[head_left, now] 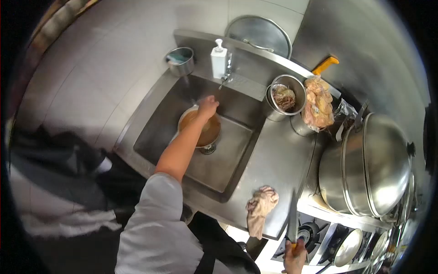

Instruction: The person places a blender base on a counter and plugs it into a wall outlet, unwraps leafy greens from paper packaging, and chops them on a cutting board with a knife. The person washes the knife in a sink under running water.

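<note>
My left hand [208, 108] is closed over the far edge of a round pot [213, 137] of brown liquid in the sink [237, 150]; what its fingers hold is hidden. At the lower right my right hand [294, 259] is wrapped round the orange handle of a knife [292, 219]. The blade points away from me, over the counter's edge beside the stove. A crumpled brownish cloth [261, 210] lies on the counter, left of the knife.
Past the sink stand a white pump bottle [219, 59], a faucet [224, 81] and a metal container [180, 62]. Metal bowls [288, 94], a bag of pale food [318, 102] and a large domed pot [369, 166] line the right. Burners [309, 233] and a pan [349, 246] sit below.
</note>
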Tool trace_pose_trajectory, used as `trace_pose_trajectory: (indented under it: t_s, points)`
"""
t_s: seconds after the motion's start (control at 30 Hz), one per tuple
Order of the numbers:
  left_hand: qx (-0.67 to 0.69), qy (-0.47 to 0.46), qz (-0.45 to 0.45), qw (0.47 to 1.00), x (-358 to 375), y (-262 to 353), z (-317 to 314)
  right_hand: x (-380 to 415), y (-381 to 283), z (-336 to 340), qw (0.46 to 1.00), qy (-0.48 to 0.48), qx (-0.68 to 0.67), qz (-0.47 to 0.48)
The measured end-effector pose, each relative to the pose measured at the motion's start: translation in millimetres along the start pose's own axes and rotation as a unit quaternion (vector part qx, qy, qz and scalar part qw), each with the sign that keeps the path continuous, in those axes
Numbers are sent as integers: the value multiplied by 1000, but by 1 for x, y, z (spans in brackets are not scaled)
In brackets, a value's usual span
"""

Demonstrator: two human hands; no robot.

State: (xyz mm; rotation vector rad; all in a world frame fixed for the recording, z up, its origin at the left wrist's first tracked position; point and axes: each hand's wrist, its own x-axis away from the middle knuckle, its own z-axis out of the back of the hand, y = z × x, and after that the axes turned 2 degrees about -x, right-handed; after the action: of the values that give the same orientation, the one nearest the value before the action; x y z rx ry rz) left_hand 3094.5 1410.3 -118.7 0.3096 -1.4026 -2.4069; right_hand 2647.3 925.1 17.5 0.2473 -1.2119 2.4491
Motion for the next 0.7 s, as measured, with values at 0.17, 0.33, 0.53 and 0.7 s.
trace_pose_trajectory:
  t_s: [0.17, 0.33, 0.53, 0.7]
  points:
    - [-39, 24, -37, 998, -112, -20, -56, -49, -126, -52, 972, -14, 217, 88]
    - [235, -205, 62, 948, -83, 53, -42, -118, -164, -109, 953, -32, 290, 82]
    - [219, -144, 213, 941, 7, 0, 4, -246, -218, -226, 915, -75, 324, 228]
    - [464, -294, 391, 739, 61, -29, -38, -329, -286, -334, 845, -69, 417, 327]
